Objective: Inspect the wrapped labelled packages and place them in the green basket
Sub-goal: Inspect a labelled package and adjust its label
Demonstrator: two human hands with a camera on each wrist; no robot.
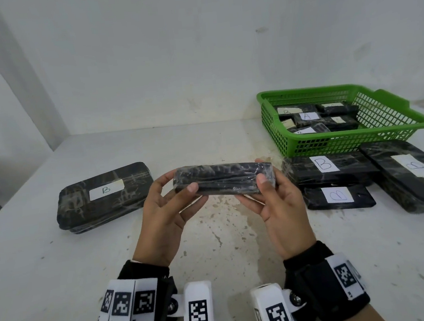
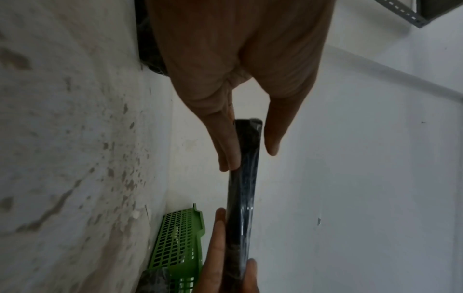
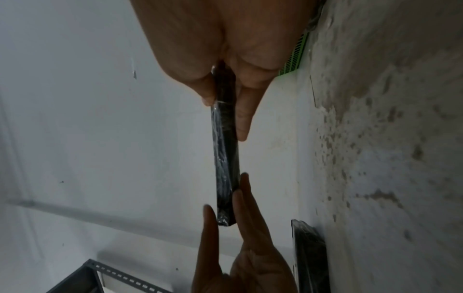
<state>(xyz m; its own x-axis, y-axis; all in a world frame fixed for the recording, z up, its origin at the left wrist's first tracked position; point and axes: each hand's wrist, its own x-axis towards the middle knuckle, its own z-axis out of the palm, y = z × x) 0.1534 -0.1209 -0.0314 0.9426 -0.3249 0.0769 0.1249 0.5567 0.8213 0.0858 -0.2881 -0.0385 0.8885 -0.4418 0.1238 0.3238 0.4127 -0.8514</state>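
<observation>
We are holding one wrapped package up over the middle of the counter, turned on edge so its long narrow side is facing us. Our left hand is pinching its left end, thumb on the near side and fingers behind, and our right hand is pinching the right end the same way. No label is showing on the side we are seeing.

The basket is sitting at the far right of the counter, and several labelled packages are lying inside it, one marked A. Just in front of the basket we are seeing three more packages on the counter: one marked B, a smaller one nearer to us and touching it, and a large one at the right edge. To the left, well apart from our hands, another package marked B is lying flat.
</observation>
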